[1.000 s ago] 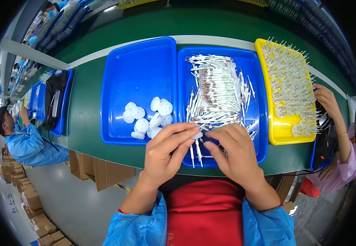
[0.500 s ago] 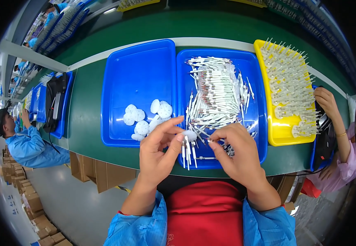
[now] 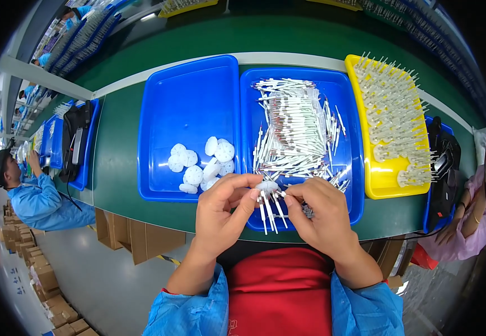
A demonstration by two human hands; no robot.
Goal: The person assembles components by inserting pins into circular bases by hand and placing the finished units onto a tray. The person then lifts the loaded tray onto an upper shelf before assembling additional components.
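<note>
My left hand (image 3: 220, 210) is closed on a translucent white disc (image 3: 266, 186), with several thin white sticks (image 3: 271, 213) hanging down from it. My right hand (image 3: 322, 210) pinches a small thin white piece, apparently the end of another stick, right at the disc's edge; fingers hide most of it. Both hands hover over the near edge of a blue tray (image 3: 356, 162) heaped with loose white sticks (image 3: 296, 120), some in a clear bag. Loose white discs (image 3: 194, 175) lie in the near right part of the left blue tray (image 3: 190, 101).
To the right, a yellow tray (image 3: 386, 185) carries many discs fitted with upright sticks (image 3: 394, 112). Beyond it a blue tray holds a black item (image 3: 442, 162), beside a co-worker's arm (image 3: 472, 215). Another person (image 3: 38, 193) works at far left. Cardboard boxes (image 3: 142, 238) stand below the green table (image 3: 117, 145).
My hands have come closer together; the disc has shifted slightly right and down, and my right hand now meets it. The co-worker's raised hand at right has dropped away from the yellow tray.
</note>
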